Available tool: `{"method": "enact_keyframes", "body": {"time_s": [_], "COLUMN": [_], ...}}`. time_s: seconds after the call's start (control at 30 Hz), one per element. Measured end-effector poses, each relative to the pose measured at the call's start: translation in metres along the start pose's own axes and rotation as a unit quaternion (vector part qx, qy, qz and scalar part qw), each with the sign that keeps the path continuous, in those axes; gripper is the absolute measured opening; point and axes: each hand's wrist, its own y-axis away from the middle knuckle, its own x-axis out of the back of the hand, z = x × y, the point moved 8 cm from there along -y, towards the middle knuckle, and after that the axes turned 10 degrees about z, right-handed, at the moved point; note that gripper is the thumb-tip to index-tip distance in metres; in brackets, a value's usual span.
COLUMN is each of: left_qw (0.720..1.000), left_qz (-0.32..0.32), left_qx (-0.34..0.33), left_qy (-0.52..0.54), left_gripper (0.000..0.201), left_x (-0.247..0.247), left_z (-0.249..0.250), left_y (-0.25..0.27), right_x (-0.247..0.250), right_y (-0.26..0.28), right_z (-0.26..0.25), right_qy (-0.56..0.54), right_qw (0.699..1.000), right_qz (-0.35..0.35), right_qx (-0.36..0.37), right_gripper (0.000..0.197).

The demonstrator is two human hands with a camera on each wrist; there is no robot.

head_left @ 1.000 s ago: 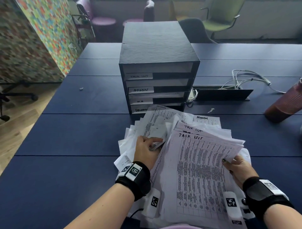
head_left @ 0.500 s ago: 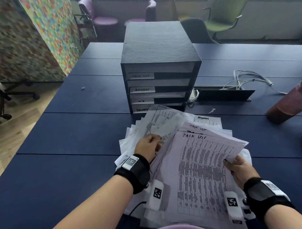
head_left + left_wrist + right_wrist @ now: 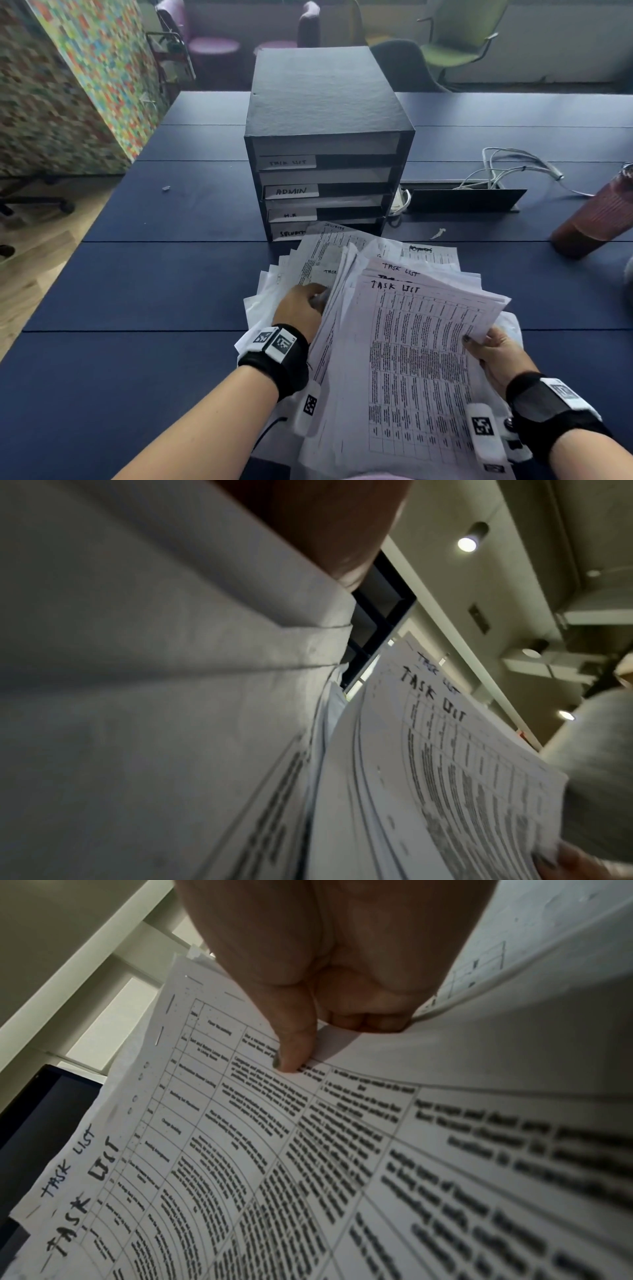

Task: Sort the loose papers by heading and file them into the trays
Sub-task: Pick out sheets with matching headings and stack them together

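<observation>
Papers (image 3: 342, 260) lay fanned across the lower centre of the frame, on the dark blue table (image 3: 137, 291) just in front of the black stack of trays (image 3: 325, 147) labelled TASK LIST, ADMIN and H.R. The right hand (image 3: 493, 353) pinched the right edge of a sheaf headed TASK LIST (image 3: 418, 359), thumb on top and fingers curled beneath. The left hand (image 3: 301, 311), left of that sheaf, curled its fingers into the loose sheets, gripping some. A brown bottle (image 3: 596, 216) stood at the right edge.

Fanned papers (image 3: 346, 260) crowding tray unit (image 3: 325, 113) front, bare table (image 3: 137, 291) left
</observation>
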Motion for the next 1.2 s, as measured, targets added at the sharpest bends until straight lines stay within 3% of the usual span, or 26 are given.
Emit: {"method": "enact_keyframes", "body": {"time_s": [0.3, 0.37, 0.43, 0.5, 0.6, 0.7, 0.77, 0.83, 1.0, 1.13, 1.2], "left_qw": [0.991, 0.987, 0.982, 0.981, 0.989, 0.993, 0.99, 0.987, 0.993, 0.997, 0.998], "left_qz": [-0.1, -0.109, -0.091, -0.068, -0.033, 0.001, -0.025, -0.034, -0.003, -0.015, -0.024], "left_qx": [-0.027, -0.011, 0.04, 0.082, 0.094, 0.112, 0.129, 0.14, 0.087, 0.028, 0.014], "left_qy": [0.084, 0.117, 0.158, 0.164, 0.106, 0.022, 0.041, 0.076, 0.074, 0.07, 0.064], "left_gripper": [0.017, 0.025, 0.038, 0.036, 0.018, 0.032, 0.023, 0.015, 0.044, 0.011, 0.017], "left_x": [-0.019, -0.019, -0.018, -0.017, -0.019, -0.014, -0.018, -0.014, -0.006, -0.011, -0.016], "left_z": [0.022, 0.024, 0.021, 0.016, 0.003, -0.014, -0.019, -0.016, -0.004, 0.006, 0.007], "left_y": [0.031, 0.035, 0.035, 0.032, 0.022, 0.011, 0.009, 0.011, 0.007, 0.014, 0.017], "right_x": [0.01, 0.011, 0.008, 0.006, 0.005, 0.007, 0.01, 0.011, 0.01, 0.01, 0.01], "right_y": [-0.005, -0.009, -0.008, -0.005, -0.004, -0.005, -0.007, -0.008, -0.007, -0.005, -0.005], "right_z": [0.008, 0.012, 0.01, 0.007, 0.006, 0.008, 0.009, 0.009, 0.009, 0.008, 0.008], "right_qy": [-0.025, -0.034, -0.046, -0.049, -0.038, -0.022, -0.012, -0.01, 0.006, 0.012, 0.013], "right_qw": [1.0, 0.999, 0.999, 0.999, 0.999, 1.0, 1.0, 1.0, 1.0, 1.0, 1.0], "right_qz": [0.019, 0.019, 0.015, 0.016, 0.014, 0.019, 0.027, 0.027, 0.027, 0.027, 0.028], "right_qx": [-0.004, -0.006, -0.007, -0.004, -0.005, -0.001, 0.001, 0.002, -0.006, -0.004, -0.006], "right_gripper": [0.099, 0.08, 0.045, 0.037, 0.056, 0.084, 0.099, 0.104, 0.104, 0.105, 0.104]}}
